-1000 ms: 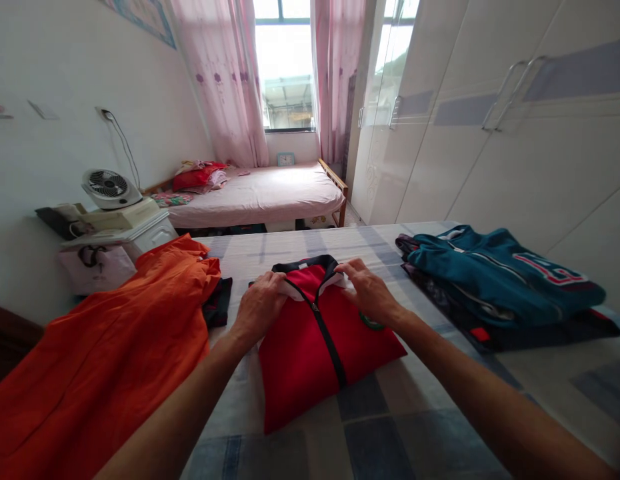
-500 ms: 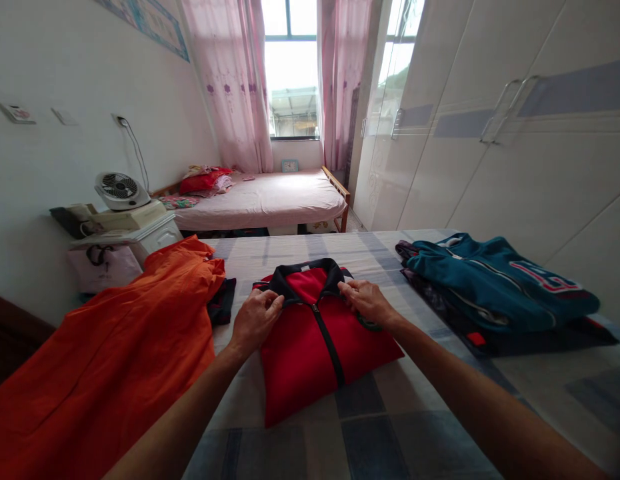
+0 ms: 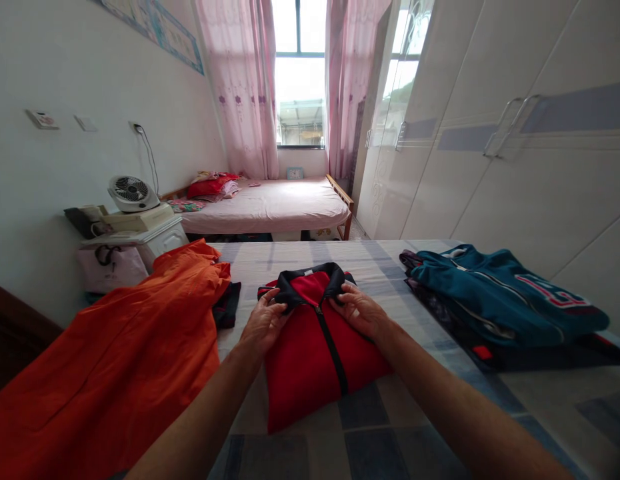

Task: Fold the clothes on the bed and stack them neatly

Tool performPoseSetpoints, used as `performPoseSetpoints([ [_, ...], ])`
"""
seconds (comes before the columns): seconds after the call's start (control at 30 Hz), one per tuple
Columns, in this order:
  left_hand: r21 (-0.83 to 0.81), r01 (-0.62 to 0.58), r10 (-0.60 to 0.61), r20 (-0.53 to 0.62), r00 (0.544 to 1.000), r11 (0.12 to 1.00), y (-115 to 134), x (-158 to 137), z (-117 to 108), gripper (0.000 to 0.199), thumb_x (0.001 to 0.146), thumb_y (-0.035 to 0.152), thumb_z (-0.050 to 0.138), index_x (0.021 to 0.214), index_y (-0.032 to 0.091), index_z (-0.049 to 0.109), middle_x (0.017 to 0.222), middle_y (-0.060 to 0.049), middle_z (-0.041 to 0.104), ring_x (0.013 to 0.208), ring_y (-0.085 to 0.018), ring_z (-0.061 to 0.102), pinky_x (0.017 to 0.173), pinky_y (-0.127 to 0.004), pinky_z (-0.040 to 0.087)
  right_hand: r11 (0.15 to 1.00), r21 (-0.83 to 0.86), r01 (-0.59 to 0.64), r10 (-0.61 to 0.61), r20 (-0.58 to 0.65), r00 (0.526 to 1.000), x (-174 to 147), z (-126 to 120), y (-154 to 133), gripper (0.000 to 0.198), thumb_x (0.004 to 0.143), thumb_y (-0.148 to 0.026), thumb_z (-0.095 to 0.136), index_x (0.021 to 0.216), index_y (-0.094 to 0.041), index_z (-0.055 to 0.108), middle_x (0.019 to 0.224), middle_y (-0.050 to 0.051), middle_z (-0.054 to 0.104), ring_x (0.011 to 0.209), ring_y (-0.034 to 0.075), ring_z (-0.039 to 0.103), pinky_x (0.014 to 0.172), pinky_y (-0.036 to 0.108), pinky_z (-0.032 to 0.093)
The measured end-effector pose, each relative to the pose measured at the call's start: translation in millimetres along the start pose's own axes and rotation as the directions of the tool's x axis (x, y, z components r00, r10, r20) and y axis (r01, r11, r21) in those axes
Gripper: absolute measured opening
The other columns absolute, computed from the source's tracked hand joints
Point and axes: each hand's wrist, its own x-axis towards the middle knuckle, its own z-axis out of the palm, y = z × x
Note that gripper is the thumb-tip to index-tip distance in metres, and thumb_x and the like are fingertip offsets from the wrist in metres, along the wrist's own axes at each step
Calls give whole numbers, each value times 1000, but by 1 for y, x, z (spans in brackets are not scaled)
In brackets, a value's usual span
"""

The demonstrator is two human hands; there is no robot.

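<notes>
A folded red jacket (image 3: 305,360) with a dark collar and a black zip lies on the checked bedsheet (image 3: 363,443) before me. At the left side of its collar, my left hand (image 3: 265,320) grips the edge between thumb and fingers. My right hand (image 3: 363,310) has hold of the collar's right side in the same way. The zip is closed up to just below the collar, where the red lining shows. Part of each shoulder is hidden behind my fingers.
Spread on the left is an orange garment (image 3: 155,347), with dark folded cloth (image 3: 229,305) beside it. A teal zip jacket (image 3: 500,290) tops dark clothes (image 3: 535,353) on the right. Beyond stand a pink-sheeted bed (image 3: 270,207), a small fan (image 3: 133,193) and a white wardrobe (image 3: 470,193).
My fingers have shifted their hold along the collar, and both hands have turned so that more of the inner fingers shows. The view has tilted slightly; the jacket stays in place.
</notes>
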Motion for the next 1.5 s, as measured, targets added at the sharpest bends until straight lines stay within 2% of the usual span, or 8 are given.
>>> performPoseSetpoints([
  [0.17, 241, -128, 136, -17, 991, 962, -7, -3, -7, 23, 69, 7, 62, 89, 17, 58, 81, -3, 58, 84, -20, 64, 78, -38, 55, 847, -529, 53, -152, -145, 978, -10, -8, -1, 12, 71, -11, 60, 77, -21, 59, 88, 2, 58, 90, 19, 60, 82, 31, 49],
  [0.27, 435, -261, 292, -6, 956, 862, -8, -7, -11, 22, 66, 13, 67, 88, 19, 65, 96, -6, 56, 106, -27, 56, 97, -45, 44, 283, -952, 116, -408, -10, 913, -16, -12, -2, 17, 78, -17, 54, 87, -23, 66, 104, 7, 56, 101, 21, 56, 86, 31, 44],
  [0.33, 513, -332, 368, 35, 929, 792, -5, -11, -12, 21, 67, 14, 66, 87, 20, 68, 108, -7, 54, 117, -28, 48, 106, -46, 33, 94, -988, 121, -438, 69, 896, -22, -16, -5, 22, 82, -21, 49, 94, -22, 68, 104, 8, 55, 96, 20, 57, 84, 31, 44],
  [0.57, 709, -611, 538, 381, 752, 352, -4, -60, -29, 28, 85, 23, 48, 108, 22, 63, 130, -8, 51, 124, -25, 44, 105, -42, 35, 490, -871, 35, -488, -241, 839, -87, -56, -13, 38, 80, -39, 51, 107, -13, 59, 106, 12, 60, 92, 22, 60, 80, 34, 47],
  [0.8, 484, -213, 172, 129, 977, 849, -21, -100, -49, 57, 81, 36, 55, 132, 14, 42, 142, -14, 40, 131, -26, 39, 105, -41, 37, 899, -409, -154, -3, -360, 933, -110, -89, -13, 37, 73, -40, 66, 102, -17, 59, 113, 11, 63, 101, 22, 61, 84, 31, 49],
  [1.0, 9, 263, -262, -58, 963, 965, -9, -99, -46, 53, 81, 24, 60, 129, 14, 40, 139, -14, 46, 121, -21, 51, 90, -29, 49, 955, -177, -238, 245, 19, 969, -53, -80, -27, 21, 74, -32, 69, 82, -15, 59, 80, 4, 69, 69, 12, 65, 63, 22, 52],
  [1.23, -84, 394, -388, 75, 918, 915, -2, -70, -44, 15, 78, 16, 63, 92, 14, 60, 80, -7, 71, 57, -12, 65, 50, -20, 51, 900, -56, -432, 435, 81, 897, -10, -52, -23, 18, 80, -27, 61, 86, -10, 60, 69, 6, 69, 60, 14, 65, 63, 25, 55],
  [1.5, -98, 548, -532, 147, 834, 831, 11, -56, -16, 34, 75, 26, 68, 106, 13, 61, 79, -11, 73, 65, -23, 70, 58, -31, 57, 845, 75, -530, 507, 204, 837, -20, -46, -16, 34, 85, -41, 50, 91, -10, 63, 70, 5, 70, 61, 14, 67, 69, 26, 56],
])
